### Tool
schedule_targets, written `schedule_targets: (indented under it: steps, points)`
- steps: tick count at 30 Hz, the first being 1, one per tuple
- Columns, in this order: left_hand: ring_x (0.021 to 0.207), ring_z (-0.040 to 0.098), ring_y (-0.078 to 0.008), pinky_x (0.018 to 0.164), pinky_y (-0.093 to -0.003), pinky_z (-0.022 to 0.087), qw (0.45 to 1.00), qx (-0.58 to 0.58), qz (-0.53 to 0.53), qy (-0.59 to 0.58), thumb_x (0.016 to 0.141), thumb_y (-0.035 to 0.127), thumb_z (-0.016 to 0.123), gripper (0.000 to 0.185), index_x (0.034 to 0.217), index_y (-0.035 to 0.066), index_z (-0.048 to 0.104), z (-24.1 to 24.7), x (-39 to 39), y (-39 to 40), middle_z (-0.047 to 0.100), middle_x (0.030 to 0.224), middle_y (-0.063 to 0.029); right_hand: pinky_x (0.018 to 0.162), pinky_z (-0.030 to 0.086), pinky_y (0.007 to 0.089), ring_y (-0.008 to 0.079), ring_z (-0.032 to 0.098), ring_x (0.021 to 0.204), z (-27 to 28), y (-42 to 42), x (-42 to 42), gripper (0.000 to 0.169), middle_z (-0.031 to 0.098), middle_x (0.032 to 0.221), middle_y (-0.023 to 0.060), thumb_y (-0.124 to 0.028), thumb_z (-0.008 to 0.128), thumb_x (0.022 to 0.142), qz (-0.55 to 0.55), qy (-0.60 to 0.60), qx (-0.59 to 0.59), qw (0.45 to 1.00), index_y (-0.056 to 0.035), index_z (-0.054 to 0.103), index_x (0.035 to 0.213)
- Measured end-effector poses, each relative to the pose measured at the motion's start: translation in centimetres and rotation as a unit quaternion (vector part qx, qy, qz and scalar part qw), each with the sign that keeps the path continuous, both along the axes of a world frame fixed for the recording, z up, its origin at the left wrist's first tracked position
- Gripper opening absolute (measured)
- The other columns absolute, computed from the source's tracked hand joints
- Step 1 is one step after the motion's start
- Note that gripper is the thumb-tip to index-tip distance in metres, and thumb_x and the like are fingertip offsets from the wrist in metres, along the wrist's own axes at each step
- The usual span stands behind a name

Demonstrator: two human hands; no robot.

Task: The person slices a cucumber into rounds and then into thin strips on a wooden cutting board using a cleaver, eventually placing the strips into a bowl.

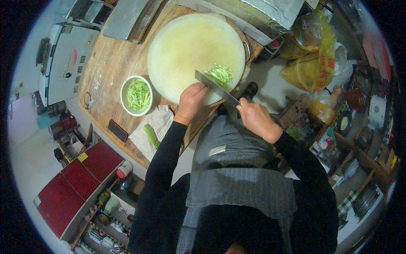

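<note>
My right hand [257, 118] grips the handle of a cleaver [222, 92], whose blade slants up and left over a round cutting board [180, 47]. Beyond the blade lies a pile of shredded green vegetable [222, 74], near the board's right edge. My left hand [193, 100] rests at the board's near edge with its fingertips bent close to the blade; whether anything is under them is hidden. To the left stands a white bowl [122, 95] of similar green shreds. On a folded white cloth [141, 138] is a green vegetable, apparently a cucumber or zucchini [151, 136], partly covered by my left sleeve.
The wooden table [108, 66] bears a dark phone [117, 130] near its left edge. Metal lids or trays [125, 17] and a foil-covered box [269, 12] stand at the back. On the right are yellow plastic bags [309, 73]; at lower left, a red-topped cabinet [73, 187].
</note>
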State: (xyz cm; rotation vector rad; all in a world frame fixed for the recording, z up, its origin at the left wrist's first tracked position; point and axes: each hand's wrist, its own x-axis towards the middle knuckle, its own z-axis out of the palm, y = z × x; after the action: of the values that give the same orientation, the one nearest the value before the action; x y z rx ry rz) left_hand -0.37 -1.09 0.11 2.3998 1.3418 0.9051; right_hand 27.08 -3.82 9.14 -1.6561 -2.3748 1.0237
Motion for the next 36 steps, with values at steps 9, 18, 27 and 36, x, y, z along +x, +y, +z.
schedule_targets:
  steps: [9,18,27,36]
  points:
    - [0.104,0.070,-0.0259,0.093,-0.0331,0.054,0.926,-0.230,0.190,-0.233,0.088,0.000,0.065,0.027,0.114,0.002,0.074,2.7,-3.8,-1.1,0.072,0.117,-0.0134,0.058,0.052,0.0499,0.0400,0.065,0.067,2.2,-1.1,2.5,0.016,0.059,0.074,0.0154,-0.016,0.067,0.093,0.033,-0.036,0.147,0.988,-0.0078,0.053,0.091]
    - [0.098,0.065,-0.0304,0.089,-0.0402,0.052,0.962,-0.246,-0.114,-0.030,0.088,0.010,0.071,0.018,0.104,0.008,0.078,11.6,0.0,1.4,0.070,0.102,-0.0113,0.062,0.054,0.0446,0.0332,0.066,0.070,1.7,-0.8,3.9,0.023,0.058,0.081,0.0120,-0.014,0.075,0.078,0.052,-0.024,0.226,0.972,-0.0085,0.055,0.089]
    - [0.095,0.065,-0.0362,0.085,-0.0441,0.053,0.969,-0.227,-0.068,0.063,0.085,0.011,0.070,0.019,0.102,0.010,0.078,9.0,4.4,3.7,0.070,0.099,-0.0141,0.060,0.056,0.0416,0.0288,0.068,0.067,1.5,0.1,5.3,0.008,0.061,0.078,0.0110,-0.013,0.063,0.085,0.096,-0.011,0.242,0.965,-0.0082,0.057,0.086]
    - [0.117,0.064,-0.0237,0.102,-0.0362,0.049,0.881,-0.328,0.257,-0.223,0.100,0.015,0.061,0.026,0.121,0.003,0.070,5.3,1.9,0.6,0.068,0.124,-0.0111,0.062,0.051,0.0451,0.0386,0.065,0.071,-1.8,4.4,12.0,0.016,0.065,0.073,0.0166,-0.018,0.071,0.092,-0.002,0.180,-0.003,0.984,-0.0062,0.061,0.092]
